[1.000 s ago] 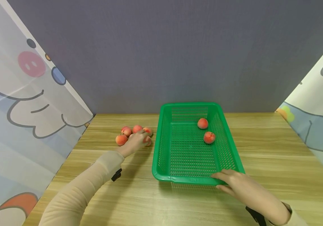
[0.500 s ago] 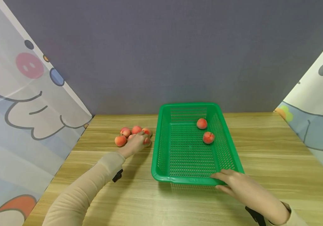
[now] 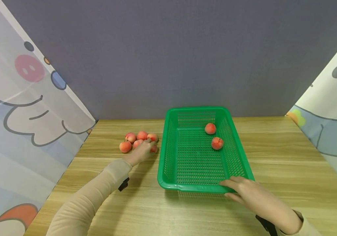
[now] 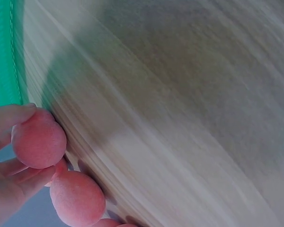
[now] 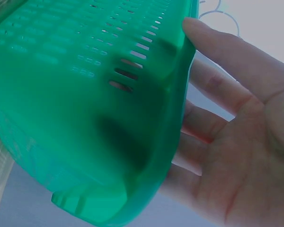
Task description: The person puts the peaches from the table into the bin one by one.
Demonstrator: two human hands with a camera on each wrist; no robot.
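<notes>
Left hand [image 3: 140, 152] has edged toward the basket [image 3: 198, 188], pinching a peach [image 4: 39, 143]

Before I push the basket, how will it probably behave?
The basket looks light, being thin and full of holes. With its wide base, it will probably slide rather than tip. The two round peaches inside may roll.

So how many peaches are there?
8: two peaches in the basket, five on the table, one in the left hand. That hand may hide more.
</notes>
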